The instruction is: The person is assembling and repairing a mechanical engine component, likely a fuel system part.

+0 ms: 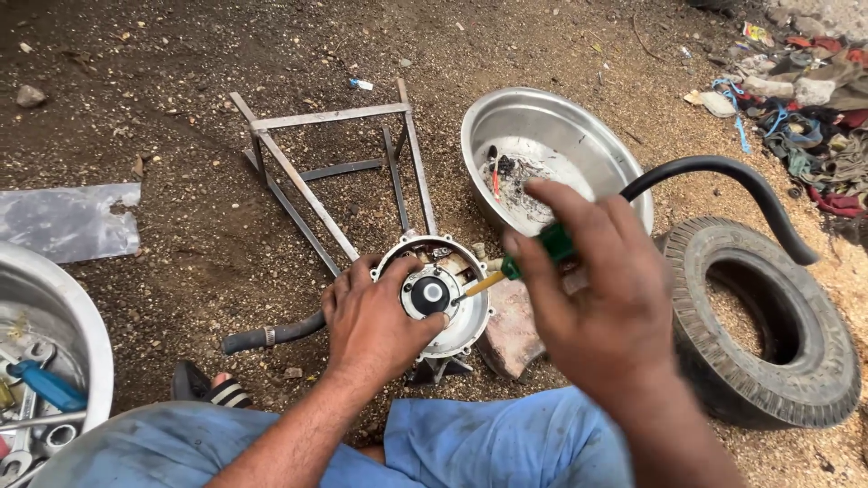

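Item: round metal housing (452, 312), rigid, likely heavy, greasy; under my left hand (375, 321), which clasps its near rim. My right hand (592, 303) grasps a green-handled screwdriver (520, 264), tip at the hub.

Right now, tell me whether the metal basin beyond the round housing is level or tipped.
Tipped. The metal basin leans toward the camera, so its inside shows, with ash and small bits gathered on the lower inner wall.

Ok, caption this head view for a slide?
Left hand steadies a round metal housing while right hand works a green-handled screwdriver into it.
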